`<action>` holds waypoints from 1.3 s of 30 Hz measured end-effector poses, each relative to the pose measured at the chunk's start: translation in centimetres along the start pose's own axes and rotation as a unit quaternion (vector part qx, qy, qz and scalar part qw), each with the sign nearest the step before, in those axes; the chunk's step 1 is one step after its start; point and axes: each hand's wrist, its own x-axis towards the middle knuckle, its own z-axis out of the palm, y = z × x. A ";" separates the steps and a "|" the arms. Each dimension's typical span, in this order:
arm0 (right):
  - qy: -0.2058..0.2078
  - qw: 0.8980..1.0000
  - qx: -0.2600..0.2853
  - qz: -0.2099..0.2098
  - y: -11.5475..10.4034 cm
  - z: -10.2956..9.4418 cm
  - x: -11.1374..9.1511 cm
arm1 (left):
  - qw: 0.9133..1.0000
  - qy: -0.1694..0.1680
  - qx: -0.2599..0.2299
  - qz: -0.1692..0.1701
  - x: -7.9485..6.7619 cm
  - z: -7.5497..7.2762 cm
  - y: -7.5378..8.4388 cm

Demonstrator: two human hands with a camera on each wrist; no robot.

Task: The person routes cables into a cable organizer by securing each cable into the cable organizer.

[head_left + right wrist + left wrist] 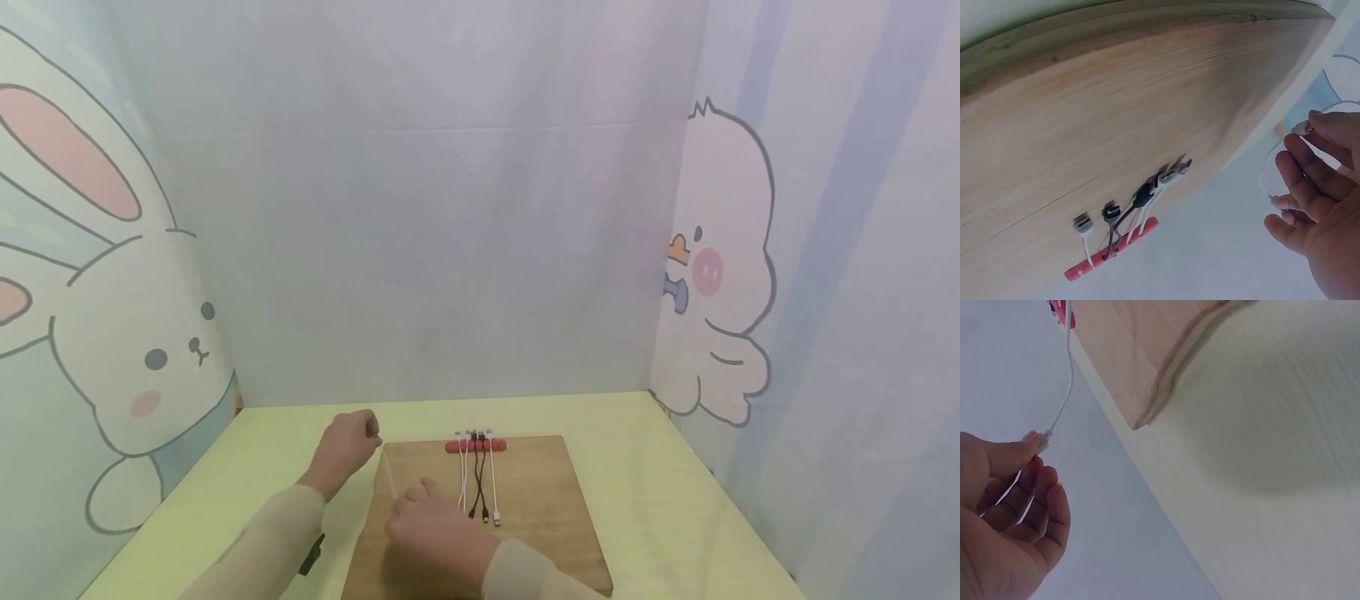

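My left hand [345, 450] pinches one plug [1043, 442] of a thin white charging cable [391, 477] between thumb and index finger. The cable's other plug [1301, 128] is pinched between the thumb and fingers of my right hand [444, 529]. Between both hands the cord hangs fairly straight, above the left part of a wooden board [540, 508]. To its right, a red cable holder [450, 447] lies along the board's far edge. Several short cables sit in it, white ones [492, 483] and black ones [476, 475], their lower plugs lying toward me.
The board rests on a pale yellow table [645, 500]. A small dark object [312, 556] shows beside my left sleeve. Grey curtain [450, 250] closes off the back, and printed panels with a rabbit [135, 358] and a chick [727, 208] stand at the sides.
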 end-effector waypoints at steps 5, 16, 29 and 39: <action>0.006 1.000 -0.007 0.003 0.9 0.4 -0.8 | 1.000 0.002 -0.006 0.013 0.6 0.4 2.1; -0.021 0.999 -0.009 0.036 2.7 0.8 -2.5 | 0.999 0.010 -0.017 0.045 1.8 1.3 6.5; -0.020 0.997 -0.004 0.081 5.1 3.0 -4.6 | 0.996 0.024 -0.019 0.089 2.4 2.8 11.5; -0.006 0.986 0.012 0.168 6.4 4.9 -6.9 | 0.994 0.010 -0.039 0.102 2.7 4.5 15.0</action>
